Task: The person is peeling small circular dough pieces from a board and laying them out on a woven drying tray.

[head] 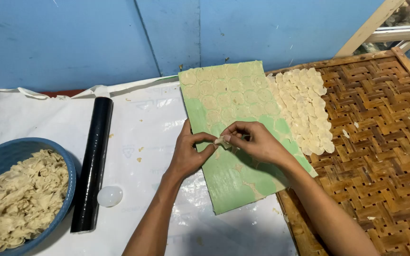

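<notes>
Blue bowl (70, 176) holds dough scraps (21, 196).

black roller (92, 163) and bowl (67, 189) left, bare sheet (153, 118) between, dough rounds (307, 109) right

Both hands meet over a green board (243, 175): the left hand (189, 154) and right hand (257, 141) pinch a small dough scrap (222, 140) between their fingers (206, 138). Cut dough rounds (304, 109) lie on a woven bamboo tray (380, 156). A black rolling pin (92, 163) and a blue bowl (69, 187) of dough trimmings (22, 196) sit on the desk (148, 123).
</notes>
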